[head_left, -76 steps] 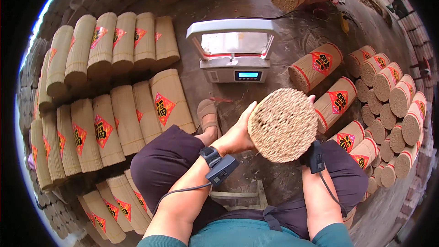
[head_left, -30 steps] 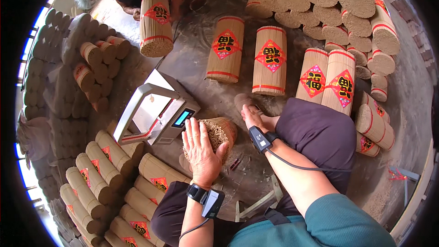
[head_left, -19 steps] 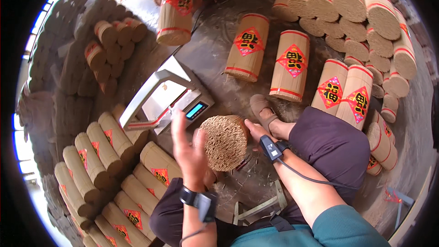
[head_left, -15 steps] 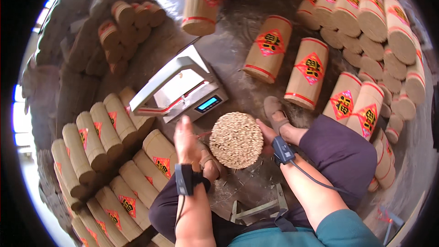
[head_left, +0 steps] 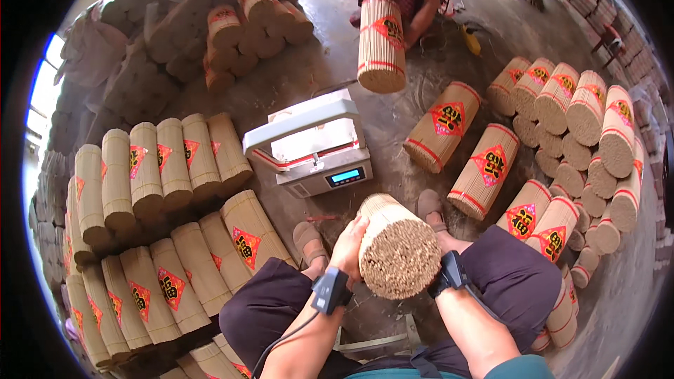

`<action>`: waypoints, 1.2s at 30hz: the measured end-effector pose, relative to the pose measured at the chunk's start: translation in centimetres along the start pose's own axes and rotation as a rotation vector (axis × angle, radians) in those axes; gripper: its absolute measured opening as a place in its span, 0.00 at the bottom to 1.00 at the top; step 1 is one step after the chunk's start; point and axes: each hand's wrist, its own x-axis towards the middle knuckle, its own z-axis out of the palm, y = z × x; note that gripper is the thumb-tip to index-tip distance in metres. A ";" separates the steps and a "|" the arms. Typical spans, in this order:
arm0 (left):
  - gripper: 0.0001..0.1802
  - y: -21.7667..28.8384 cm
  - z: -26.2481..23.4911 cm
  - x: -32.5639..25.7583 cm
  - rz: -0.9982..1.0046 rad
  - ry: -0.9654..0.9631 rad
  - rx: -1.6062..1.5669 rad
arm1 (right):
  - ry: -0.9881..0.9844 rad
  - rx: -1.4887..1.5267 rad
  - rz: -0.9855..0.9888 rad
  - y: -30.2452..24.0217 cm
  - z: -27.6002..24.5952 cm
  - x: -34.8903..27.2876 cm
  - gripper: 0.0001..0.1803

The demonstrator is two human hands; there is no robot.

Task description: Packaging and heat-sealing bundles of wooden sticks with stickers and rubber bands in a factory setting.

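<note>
Between my two hands is a thick round bundle of thin sticks (head_left: pixel 400 256), tilted so that its cut end faces me and its pale side shows beyond. My left hand (head_left: pixel 349 247) is closed against its left side, with the thumb along the edge. On the opposite side, my right hand (head_left: pixel 441 267) presses against the bundle; its fingers are mostly hidden behind it. Just beyond stands a silver scale (head_left: pixel 330 182) with a lit blue display, a raised grey frame and a bright plate. Both wrists carry dark strapped devices with cables.
Bundles with red diamond labels (head_left: pixel 168 288) lie in rows at left. Two more labelled bundles (head_left: pixel 488 168) lie right of the scale, and a stack of bundles (head_left: pixel 586 109) rises at far right. Across from me, a co-worker holds another bundle (head_left: pixel 381 49). A low stool frame (head_left: pixel 372 342) shows below.
My left hand, earlier stretched flat and apart from the bundle, is now on its side. The bundle has tipped, showing its long side. The head view has shifted, revealing more of the co-worker.
</note>
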 end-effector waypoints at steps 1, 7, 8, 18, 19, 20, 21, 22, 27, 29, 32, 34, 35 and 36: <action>0.32 0.2 0.9 -1.0 0.077 -0.007 0.065 | 0.005 -0.030 -0.031 0.3 0.8 -0.5 0.35; 0.34 2.7 10.1 -13.8 0.560 -0.090 0.536 | -0.161 0.001 -0.056 0.2 8.9 -8.4 0.37; 0.35 2.7 10.3 -15.7 0.636 -0.154 0.610 | -0.138 -0.207 -0.144 0.6 11.3 -10.1 0.37; 0.59 4.7 7.1 -18.9 0.194 -0.743 -0.142 | -0.124 -1.911 -0.727 6.1 24.4 -14.6 0.53; 0.60 4.7 7.7 -19.8 0.254 -0.766 -0.165 | -0.071 -2.016 -0.714 6.9 24.8 -14.9 0.55; 0.60 4.5 7.8 -19.7 0.261 -0.768 -0.165 | -0.044 -2.015 -0.711 7.9 25.6 -14.8 0.56; 0.58 4.2 7.7 -19.6 0.335 -0.747 -0.254 | -0.024 -2.015 -0.702 8.6 26.2 -14.7 0.57; 0.56 3.9 7.4 -19.5 0.406 -0.725 -0.343 | -0.037 -2.020 -0.697 8.8 26.8 -14.7 0.57; 0.55 3.8 7.5 -19.3 0.519 -0.796 -0.511 | -0.213 -2.494 -1.038 8.6 34.2 -15.7 0.60; 0.55 4.3 7.9 -19.6 0.546 -0.819 -0.545 | -0.252 -2.611 -1.091 9.6 35.5 -15.5 0.59; 0.55 4.2 7.3 -20.3 0.539 -0.829 -0.545 | -0.362 -2.796 -0.930 11.1 33.1 -12.4 0.55; 0.56 4.4 7.2 -20.7 0.527 -0.837 -0.522 | -0.371 -2.774 -0.859 11.0 32.6 -11.5 0.55; 0.56 4.4 7.1 -20.7 0.520 -0.839 -0.502 | -0.378 -2.768 -0.856 10.8 32.6 -11.4 0.54; 0.56 4.4 6.8 -20.7 0.510 -0.828 -0.481 | -0.421 -2.735 -0.859 10.7 32.8 -11.3 0.55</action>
